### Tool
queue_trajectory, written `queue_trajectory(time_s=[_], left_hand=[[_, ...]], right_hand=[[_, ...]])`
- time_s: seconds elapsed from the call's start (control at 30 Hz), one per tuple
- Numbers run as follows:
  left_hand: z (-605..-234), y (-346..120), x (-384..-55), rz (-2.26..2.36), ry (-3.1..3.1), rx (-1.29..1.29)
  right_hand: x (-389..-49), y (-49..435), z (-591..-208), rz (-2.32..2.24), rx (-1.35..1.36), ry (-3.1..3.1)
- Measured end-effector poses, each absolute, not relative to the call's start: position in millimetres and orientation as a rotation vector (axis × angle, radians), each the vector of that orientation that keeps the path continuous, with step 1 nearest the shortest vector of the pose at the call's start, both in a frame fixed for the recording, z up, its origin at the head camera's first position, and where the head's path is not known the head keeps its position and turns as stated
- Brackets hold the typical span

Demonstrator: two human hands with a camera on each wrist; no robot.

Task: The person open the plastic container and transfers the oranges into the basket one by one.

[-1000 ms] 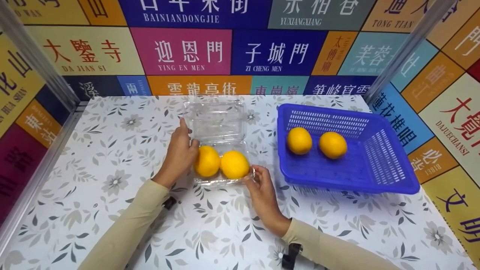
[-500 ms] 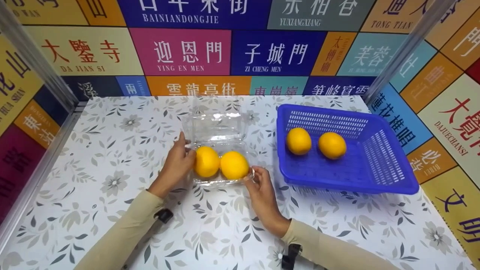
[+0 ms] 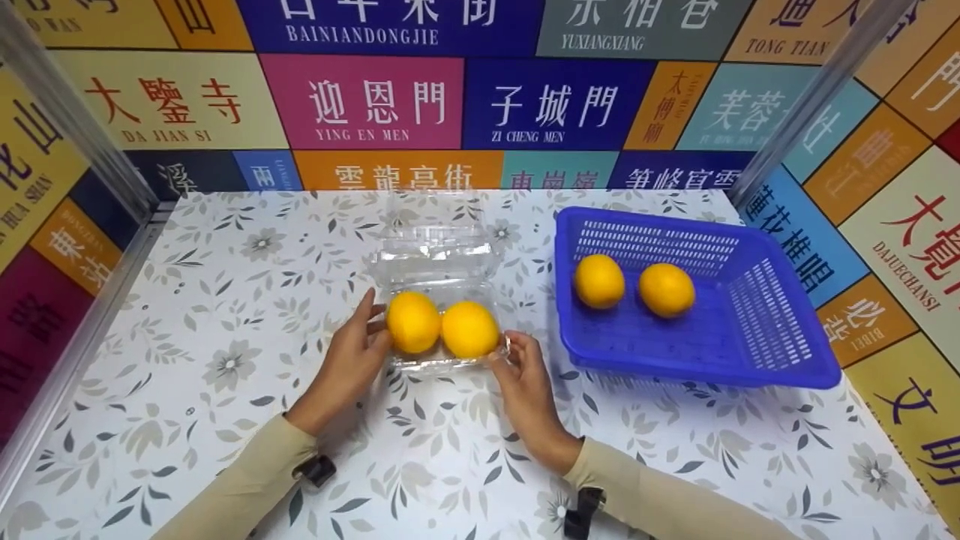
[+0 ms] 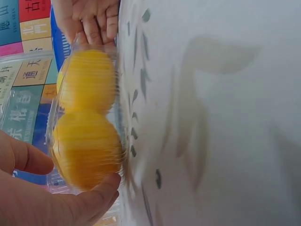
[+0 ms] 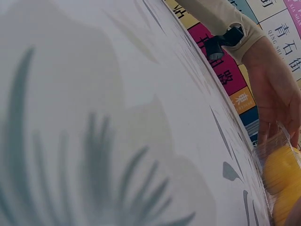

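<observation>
A clear plastic clamshell container [image 3: 442,365] stands on the table with its lid [image 3: 439,259] raised and tilted back. Two oranges, a left one [image 3: 413,322] and a right one [image 3: 470,330], lie side by side in its base. At the base's left side is my left hand [image 3: 349,364], its fingers fairly straight and close to the left orange; the left wrist view shows the thumb [image 4: 35,159] apart from the fingers. My right hand [image 3: 529,394] pinches the container's front right corner between thumb and fingers. In the right wrist view, only part of the container [image 5: 277,146] shows.
Right of the container stands a blue plastic basket [image 3: 637,349] with slotted walls. Two more oranges, one left [image 3: 599,281] and one right [image 3: 667,290], sit in it. A floral cloth [image 3: 450,450] covers the table, and printed panels [image 3: 360,105] stand behind it.
My left hand has slid down and toward me along the container's left side, away from the lid. The lid has tipped somewhat forward from lying back. The right hand stays put.
</observation>
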State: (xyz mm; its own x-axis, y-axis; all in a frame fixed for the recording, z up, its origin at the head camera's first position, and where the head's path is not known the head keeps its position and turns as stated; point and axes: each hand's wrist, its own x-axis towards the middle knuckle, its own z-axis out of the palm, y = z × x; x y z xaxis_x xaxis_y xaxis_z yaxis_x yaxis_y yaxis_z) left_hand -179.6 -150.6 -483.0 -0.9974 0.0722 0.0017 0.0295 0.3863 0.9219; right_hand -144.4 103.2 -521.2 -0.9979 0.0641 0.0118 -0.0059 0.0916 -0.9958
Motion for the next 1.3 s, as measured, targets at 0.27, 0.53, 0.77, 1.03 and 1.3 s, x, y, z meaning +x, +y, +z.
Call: queue_trajectory(time_s=[0.27,0.53,0.77,1.03,1.3], left_hand=[[-486,-151,-177,1.724,2.551,0.066],[-490,-153,-175,1.731,2.46,0.009],[-492,-153,-174,1.728,2.468,0.037],[-490,-152,-168,1.667,2.51,0.024],[-488,-151,-161,1.691,2.494,0.044]], right_hand=[[-146,103,-521,2.078,-0.077,-2.277],[-146,106,-513,2.08,-0.086,-2.319],[-145,111,-500,1.972,-0.006,-2.299],[-140,115,-485,1.62,0.294,-2.343],[-144,112,-482,1.207,0.668,-2.425]])
